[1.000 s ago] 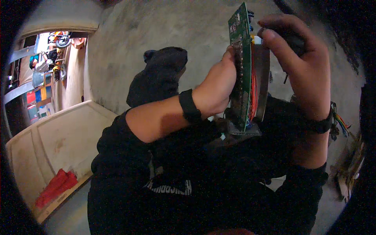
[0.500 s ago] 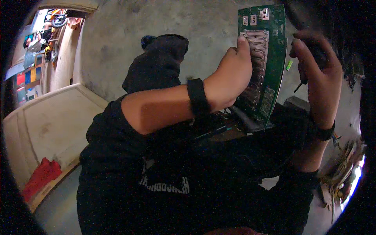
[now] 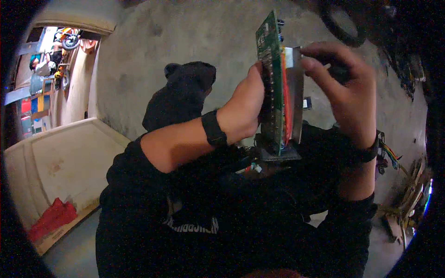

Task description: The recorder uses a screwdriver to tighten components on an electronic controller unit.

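Note:
A green circuit board (image 3: 270,60) stands upright and edge-on in front of me, with a grey metal plate (image 3: 295,92) and red parts fixed behind it. My left hand (image 3: 243,109) grips the board from its left side; a black band circles that wrist. My right hand (image 3: 340,88) is closed on a dark-handled tool (image 3: 337,72) at the plate's upper right edge. The tool's tip is hidden behind my fingers. Both arms wear black sleeves, and my lap in black clothes fills the lower view.
A concrete floor (image 3: 185,37) lies beyond. A black bundle of cloth (image 3: 181,92) rests on it past my left arm. A pale wooden slab (image 3: 55,162) with a red cloth (image 3: 51,217) lies at left. Loose coloured wires (image 3: 391,157) and scrap sit at right.
The board has turned from showing its green face to edge-on again. My right hand has shifted left and up onto the plate's top edge.

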